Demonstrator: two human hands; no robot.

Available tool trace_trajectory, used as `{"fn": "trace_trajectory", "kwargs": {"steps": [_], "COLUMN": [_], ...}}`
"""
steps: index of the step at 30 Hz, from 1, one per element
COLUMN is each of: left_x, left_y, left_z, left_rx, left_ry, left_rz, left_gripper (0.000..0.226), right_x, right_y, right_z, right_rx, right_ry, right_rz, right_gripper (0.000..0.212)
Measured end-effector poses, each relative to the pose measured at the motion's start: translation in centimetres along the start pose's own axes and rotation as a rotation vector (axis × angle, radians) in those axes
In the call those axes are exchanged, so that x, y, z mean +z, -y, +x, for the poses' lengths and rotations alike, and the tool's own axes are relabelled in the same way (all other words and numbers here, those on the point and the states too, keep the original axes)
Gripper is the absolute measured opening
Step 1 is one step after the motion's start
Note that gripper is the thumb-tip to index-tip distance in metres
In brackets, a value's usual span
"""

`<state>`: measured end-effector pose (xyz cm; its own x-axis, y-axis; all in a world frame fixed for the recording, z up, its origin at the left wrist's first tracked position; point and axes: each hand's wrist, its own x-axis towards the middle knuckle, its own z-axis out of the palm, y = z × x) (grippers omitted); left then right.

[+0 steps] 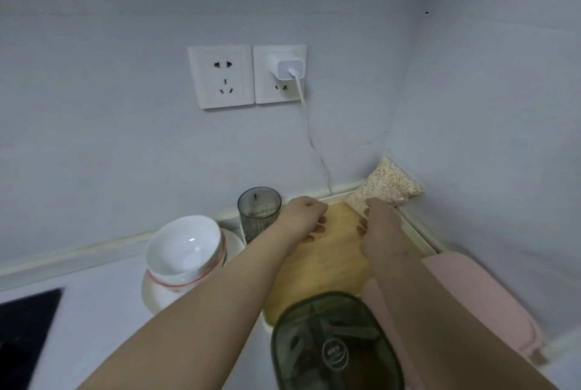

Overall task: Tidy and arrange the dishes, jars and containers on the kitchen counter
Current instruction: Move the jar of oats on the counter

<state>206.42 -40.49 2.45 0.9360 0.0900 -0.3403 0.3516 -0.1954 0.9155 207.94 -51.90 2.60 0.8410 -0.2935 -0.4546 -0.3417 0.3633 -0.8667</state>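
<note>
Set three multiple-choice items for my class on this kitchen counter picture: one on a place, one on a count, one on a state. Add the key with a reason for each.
1. Where does the bag of oats lie?
A. in the wall corner, at the far end of the wooden board
B. inside a bowl
C. on the black hob

2. How many wall sockets are there?
A. one
B. two
C. four

3. The white charger is:
A. lying on the counter
B. plugged into the right-hand socket
C. held in a hand

Key:
1 A, the bag leans where the two walls meet.
2 B, two white plates sit side by side.
3 B, its body sits in the right plate and its cable hangs down.
</note>
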Motion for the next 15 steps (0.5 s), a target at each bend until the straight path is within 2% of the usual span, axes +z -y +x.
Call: {"fn": "trace_trajectory", "kwargs": {"steps": [2, 4, 5, 8, 12, 15], "left_x": [-1.8, -3.6, -4.6, -7.9, -12.2, -16.0], "left_y": [0.5, 1.0, 1.3, 2.6, 5.2, 8.1], "left_z": [-2.6, -5.0, -6.2, -11.2, -17.6, -22.3], "left_rx": [0.049, 0.093, 0.108, 0.127, 0.12, 0.11], "left_ry": [-0.077, -0.16, -0.196, -0.288, -0.381, -0.489], "left_rz": [-0.018, -0.048, -0.075, -0.175, -0.282, -0.327], "left_gripper": [0.018, 0.019, 0.019, 0.018, 0.012, 0.009], "right_x": [0.5, 1.7, 2.3, 3.3, 4.3, 5.4], "right_y": [-1.2, -1.8, -2.1, -3.7, -7.5, -10.9], "right_z": [-2.2, -4.5, -6.3, -11.4, -17.3, -22.0], "right_rx": [0.028, 0.058, 0.051, 0.025, -0.048, -0.028], "right_ry": [0.061, 0.093, 0.121, 0.254, 0.445, 0.554], "right_rz": [-0.055, -0.063, -0.067, -0.131, -0.243, -0.295], "right_gripper": [0.035, 0.016, 0.014, 0.023, 0.017, 0.013]}}
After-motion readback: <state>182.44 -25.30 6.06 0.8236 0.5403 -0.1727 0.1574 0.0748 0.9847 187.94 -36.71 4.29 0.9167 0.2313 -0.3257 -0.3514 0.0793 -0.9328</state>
